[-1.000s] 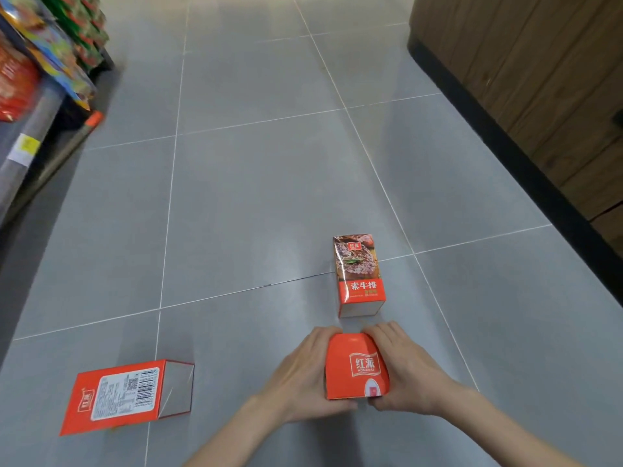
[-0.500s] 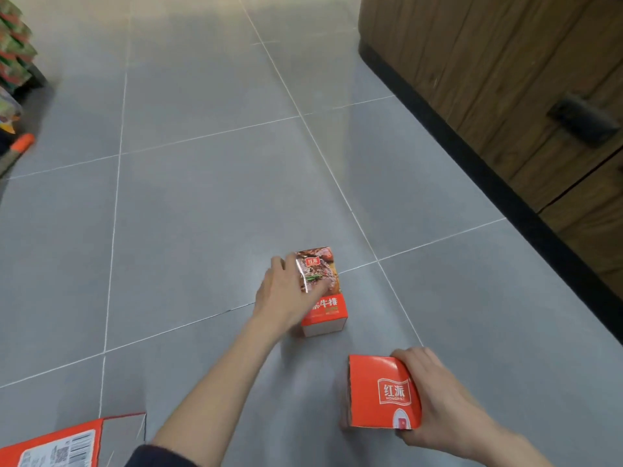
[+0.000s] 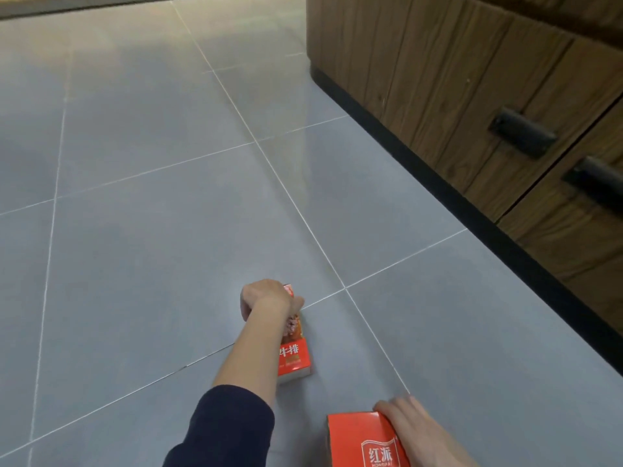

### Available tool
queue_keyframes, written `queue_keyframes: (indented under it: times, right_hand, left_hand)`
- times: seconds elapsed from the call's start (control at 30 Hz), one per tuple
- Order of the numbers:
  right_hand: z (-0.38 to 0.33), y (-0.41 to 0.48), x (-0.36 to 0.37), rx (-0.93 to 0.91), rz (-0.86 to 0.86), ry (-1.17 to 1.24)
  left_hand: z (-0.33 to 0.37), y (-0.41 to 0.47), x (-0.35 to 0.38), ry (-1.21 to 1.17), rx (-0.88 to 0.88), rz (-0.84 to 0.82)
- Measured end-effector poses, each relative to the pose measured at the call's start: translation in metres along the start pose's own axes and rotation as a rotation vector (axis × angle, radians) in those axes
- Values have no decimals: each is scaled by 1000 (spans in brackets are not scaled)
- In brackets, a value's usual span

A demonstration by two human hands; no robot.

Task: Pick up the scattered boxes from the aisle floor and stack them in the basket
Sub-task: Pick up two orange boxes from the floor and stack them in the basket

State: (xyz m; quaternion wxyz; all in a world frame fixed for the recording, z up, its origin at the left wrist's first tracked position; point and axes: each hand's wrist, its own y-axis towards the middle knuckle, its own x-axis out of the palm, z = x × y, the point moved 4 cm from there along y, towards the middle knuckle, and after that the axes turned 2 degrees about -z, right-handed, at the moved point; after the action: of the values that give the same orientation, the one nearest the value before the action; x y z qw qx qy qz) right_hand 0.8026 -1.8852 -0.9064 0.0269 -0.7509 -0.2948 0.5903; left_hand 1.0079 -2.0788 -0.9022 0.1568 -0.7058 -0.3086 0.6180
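Box (image 3: pixel 295 355) stands on the floor (image 3: pixel 135 264); left hand (image 3: pixel 266 298) curls its fingers round its top, I think. Right hand (image 3: pixel 421 429) grips a second box (image 3: pixel 364 439), low down. Held by one hand, either could slip and drop.

Site: shop aisle, by the look | floor (image 3: pixel 151 247): broad glossy grey tiles, pale grout | right side: wood-grain counter (image 3: pixel 421 79), black handles (image 3: pixel 522 131), black plinth (image 3: pixel 438 188) | stock: red printed food box (image 3: pixel 296 357) on tiles, second box (image 3: pixel 365 439) nearer, same red, both brand-printed
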Motion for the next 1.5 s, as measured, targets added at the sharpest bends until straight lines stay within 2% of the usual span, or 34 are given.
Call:
queue_keyframes:
  times: [0.1, 0.17, 0.27, 0.4, 0.6, 0.8, 1.0, 1.27, 1.5]
  right_hand:
    - [-1, 8, -13, -1, 69, 58]
    - [1, 12, -14, 22, 35, 137]
    - [-4, 12, -19, -47, -29, 236]
    - [-17, 13, -27, -94, -72, 179]
    - [-40, 11, -40, -143, 17, 125]
    - [-77, 6, -95, -232, 22, 59]
    - [-174, -23, -213, -380, -45, -22]
    - [-371, -128, -417, -733, -96, -100]
    - [-535, -262, -525, -1063, -187, -181]
  left_hand:
    - [-7, -5, 0, -42, 75, -10]
    - [-17, -16, 2, -104, 118, 14]
    - [-44, -43, 14, -205, 194, 74]
    - [-85, -79, 51, -290, 323, 129]
    - [-114, -113, 100, -407, 389, 133]
    - [-153, -178, 73, -439, 295, 141]
    - [-238, -304, -7, -606, 192, 212]
    - [-375, -558, -128, -711, -113, 324]
    - [-444, -815, -171, -768, -476, 401]
